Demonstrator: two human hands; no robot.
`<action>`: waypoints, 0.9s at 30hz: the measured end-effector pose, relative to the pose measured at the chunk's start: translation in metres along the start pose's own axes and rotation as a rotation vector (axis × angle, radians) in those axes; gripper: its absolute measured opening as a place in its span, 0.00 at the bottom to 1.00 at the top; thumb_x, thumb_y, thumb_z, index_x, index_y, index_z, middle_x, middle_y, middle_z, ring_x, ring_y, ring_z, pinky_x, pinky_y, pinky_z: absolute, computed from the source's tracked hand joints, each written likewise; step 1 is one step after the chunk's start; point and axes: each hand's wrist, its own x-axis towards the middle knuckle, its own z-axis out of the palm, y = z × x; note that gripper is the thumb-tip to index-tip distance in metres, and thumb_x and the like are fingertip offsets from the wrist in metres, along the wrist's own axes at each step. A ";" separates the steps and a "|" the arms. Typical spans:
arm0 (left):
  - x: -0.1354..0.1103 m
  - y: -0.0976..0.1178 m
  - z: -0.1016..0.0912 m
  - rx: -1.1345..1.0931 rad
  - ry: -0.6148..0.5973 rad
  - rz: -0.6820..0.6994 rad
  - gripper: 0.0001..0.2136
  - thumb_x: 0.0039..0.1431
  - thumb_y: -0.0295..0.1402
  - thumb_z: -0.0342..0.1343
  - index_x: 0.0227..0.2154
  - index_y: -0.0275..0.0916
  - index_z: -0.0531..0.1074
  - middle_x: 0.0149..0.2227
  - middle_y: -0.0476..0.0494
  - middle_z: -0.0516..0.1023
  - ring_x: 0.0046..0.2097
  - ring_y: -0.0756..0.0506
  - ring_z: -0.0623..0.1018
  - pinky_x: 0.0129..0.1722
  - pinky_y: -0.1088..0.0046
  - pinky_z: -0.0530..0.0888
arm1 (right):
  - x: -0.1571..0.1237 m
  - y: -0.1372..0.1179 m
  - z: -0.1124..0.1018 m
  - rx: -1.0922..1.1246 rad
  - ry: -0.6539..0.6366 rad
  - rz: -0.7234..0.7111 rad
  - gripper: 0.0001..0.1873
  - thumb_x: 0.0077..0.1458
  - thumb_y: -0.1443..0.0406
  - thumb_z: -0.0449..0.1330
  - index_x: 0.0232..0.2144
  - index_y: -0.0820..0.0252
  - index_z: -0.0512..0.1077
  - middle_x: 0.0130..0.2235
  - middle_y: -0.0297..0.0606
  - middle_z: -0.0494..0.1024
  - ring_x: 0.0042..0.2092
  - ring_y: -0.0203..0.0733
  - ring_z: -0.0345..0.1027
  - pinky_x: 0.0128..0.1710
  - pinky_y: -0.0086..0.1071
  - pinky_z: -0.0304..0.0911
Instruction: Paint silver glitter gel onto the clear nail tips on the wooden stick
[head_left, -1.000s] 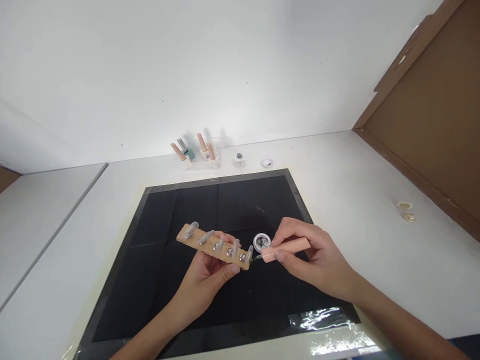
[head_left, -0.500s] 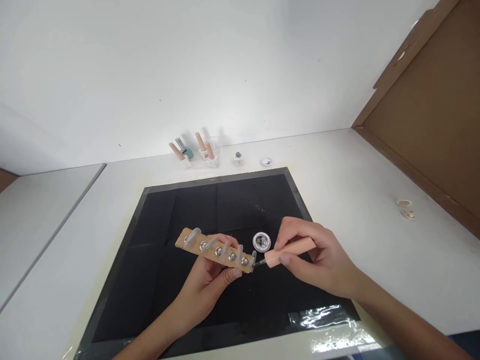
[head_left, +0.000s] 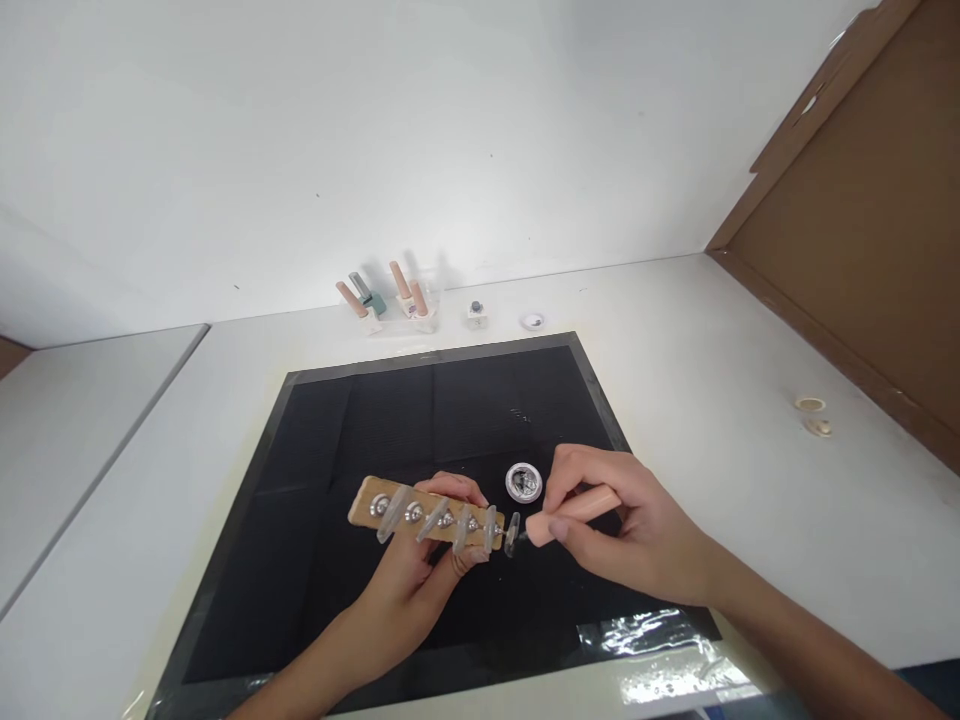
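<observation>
Head cam: left hand (head_left: 405,583) grips wooden strip (head_left: 433,506) over the black mat (head_left: 390,410); five clear nail tips (head_left: 463,528) along it. Right hand (head_left: 626,518) pinches peach brush handle (head_left: 581,512), bristles at rightmost tip, contact unclear. Small round pot (head_left: 523,483) just beyond. Polish bottles (head_left: 418,300) at far edge, left.

Hands (head_left: 634,535) ungloved; both forearms (head_left: 780,635) bare, slender.
</observation>
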 end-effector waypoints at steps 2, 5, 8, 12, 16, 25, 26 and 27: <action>0.000 0.000 0.000 0.040 -0.006 0.023 0.14 0.60 0.26 0.53 0.45 0.50 0.63 0.43 0.47 0.66 0.42 0.46 0.70 0.40 0.70 0.70 | 0.000 0.000 0.000 -0.011 0.047 0.018 0.08 0.51 0.74 0.57 0.25 0.58 0.67 0.25 0.30 0.68 0.25 0.31 0.59 0.23 0.26 0.55; 0.001 0.000 0.000 0.110 -0.022 0.067 0.15 0.61 0.25 0.52 0.46 0.51 0.62 0.43 0.47 0.66 0.43 0.45 0.69 0.44 0.67 0.68 | 0.000 0.000 0.000 0.012 0.024 -0.017 0.07 0.51 0.73 0.58 0.25 0.58 0.67 0.25 0.30 0.69 0.25 0.32 0.60 0.23 0.27 0.55; 0.001 0.001 0.000 0.161 -0.046 0.093 0.15 0.61 0.24 0.50 0.46 0.50 0.61 0.44 0.46 0.65 0.44 0.44 0.69 0.48 0.63 0.67 | 0.000 0.000 -0.001 0.022 -0.030 -0.008 0.07 0.50 0.72 0.59 0.24 0.58 0.67 0.25 0.31 0.70 0.26 0.33 0.61 0.24 0.27 0.57; -0.001 0.000 -0.001 0.183 -0.085 0.123 0.16 0.62 0.23 0.47 0.48 0.51 0.59 0.45 0.45 0.63 0.46 0.44 0.68 0.49 0.62 0.66 | -0.001 0.001 0.000 0.008 0.051 0.087 0.07 0.51 0.73 0.57 0.24 0.58 0.67 0.24 0.32 0.70 0.25 0.32 0.60 0.21 0.26 0.54; -0.002 -0.001 -0.003 0.248 -0.103 0.160 0.17 0.62 0.22 0.46 0.48 0.51 0.59 0.46 0.45 0.63 0.48 0.44 0.67 0.49 0.64 0.66 | -0.001 0.001 0.001 0.049 0.013 0.058 0.07 0.50 0.73 0.58 0.23 0.59 0.67 0.24 0.31 0.69 0.24 0.32 0.59 0.22 0.26 0.54; -0.002 0.000 -0.004 0.277 -0.122 0.181 0.18 0.62 0.21 0.45 0.49 0.50 0.57 0.46 0.44 0.63 0.49 0.44 0.67 0.47 0.67 0.67 | 0.000 0.000 0.000 0.042 0.053 0.123 0.08 0.50 0.74 0.57 0.24 0.58 0.68 0.23 0.30 0.71 0.25 0.32 0.61 0.20 0.25 0.53; -0.003 0.000 -0.004 0.284 -0.126 0.182 0.18 0.62 0.21 0.45 0.49 0.50 0.57 0.46 0.44 0.63 0.50 0.44 0.67 0.48 0.67 0.67 | 0.000 0.000 0.000 0.050 0.019 0.110 0.08 0.49 0.74 0.57 0.23 0.59 0.68 0.23 0.30 0.71 0.24 0.32 0.61 0.21 0.25 0.53; -0.003 0.000 -0.005 0.295 -0.129 0.182 0.18 0.62 0.21 0.45 0.50 0.50 0.56 0.47 0.44 0.62 0.50 0.44 0.66 0.48 0.67 0.67 | 0.000 0.000 0.001 0.050 -0.012 0.099 0.08 0.49 0.75 0.57 0.23 0.59 0.67 0.24 0.30 0.72 0.24 0.31 0.61 0.21 0.25 0.53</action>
